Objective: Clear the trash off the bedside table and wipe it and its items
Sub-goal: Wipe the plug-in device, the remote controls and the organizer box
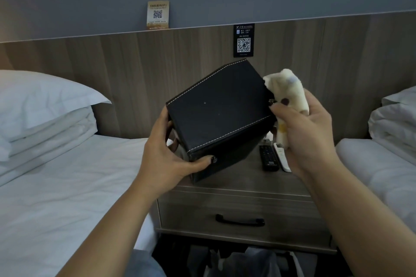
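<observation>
Left hand [164, 155] gripped the black box [220, 117] by its lower left corner, thumb curled across the front edge; box was tilted and lifted clear above the surface [247, 177]. Right hand [304, 132] was closed around a cream cloth [286, 96], which touched the box's right side. Two remotes, one black [268, 158] and one white [281, 157], lay side by side on the surface under the right hand. Beds flanked the surface left [67, 186] and right [382, 164].
</observation>
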`<action>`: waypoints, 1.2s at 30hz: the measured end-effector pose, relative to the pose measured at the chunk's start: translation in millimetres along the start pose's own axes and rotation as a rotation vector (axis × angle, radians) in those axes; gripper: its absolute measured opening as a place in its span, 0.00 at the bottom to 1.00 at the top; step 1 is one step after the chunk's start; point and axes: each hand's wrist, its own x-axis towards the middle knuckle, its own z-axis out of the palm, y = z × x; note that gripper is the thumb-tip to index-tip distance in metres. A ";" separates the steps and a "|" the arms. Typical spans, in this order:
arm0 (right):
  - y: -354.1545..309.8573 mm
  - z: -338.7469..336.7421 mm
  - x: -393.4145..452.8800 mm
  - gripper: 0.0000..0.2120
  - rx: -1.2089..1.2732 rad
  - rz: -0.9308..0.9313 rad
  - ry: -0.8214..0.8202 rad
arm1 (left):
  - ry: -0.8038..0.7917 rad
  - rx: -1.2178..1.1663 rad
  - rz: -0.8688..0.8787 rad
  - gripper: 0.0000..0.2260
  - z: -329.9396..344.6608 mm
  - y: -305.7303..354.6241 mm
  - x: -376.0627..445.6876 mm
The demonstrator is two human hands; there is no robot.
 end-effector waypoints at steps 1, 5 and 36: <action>3.2 1.5 0.7 0.18 -0.014 0.000 0.018 | 0.001 -0.018 -0.004 0.49 0.8 -3.7 1.3; 16.3 1.4 6.5 0.19 -0.039 -0.006 0.038 | 0.012 -0.023 0.018 0.48 3.8 -20.3 5.2; 58.2 68.2 -67.9 0.24 -0.426 -0.284 -0.387 | 0.246 -0.329 -0.475 0.18 -15.8 -45.6 -107.9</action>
